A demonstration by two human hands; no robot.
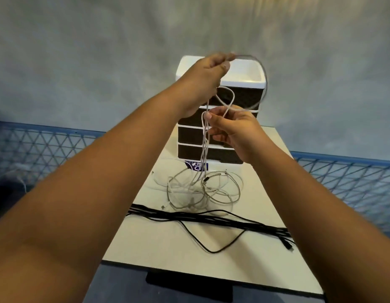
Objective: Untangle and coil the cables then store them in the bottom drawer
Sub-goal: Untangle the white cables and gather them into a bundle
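Two bare arms reach out over a pale surface (pixel 211 248). The left hand (pixel 206 80) is held up high, and its fingers (pixel 222 60) are pressed together, pinching a white cable (pixel 204 136). From those fingers the cable swings out to the right in a big round loop, then curves back down. The right hand (pixel 231 130) is just below the left hand, and its fingers (pixel 211 117) are pinching the same white cable where the strands cross. Below the right fingers the cable hangs straight down in a few strands. It drops onto a messy pile of white cables (pixel 202 191) lying on the surface, well below both hands. Nearer to the person than that pile, a bunch of black cables (pixel 211 219) lies stretched across the surface from left to right. One thin black cable makes a loose loop toward the near edge. Behind the fingers stands a small drawer box (pixel 220 119) with a white frame and dark drawer fronts. The bottom drawer (pixel 213 155) is shut, and it sits far below the left fingers and just behind the hanging strands. A blue mesh fence (pixel 36 149) runs along both sides, far from the hands.
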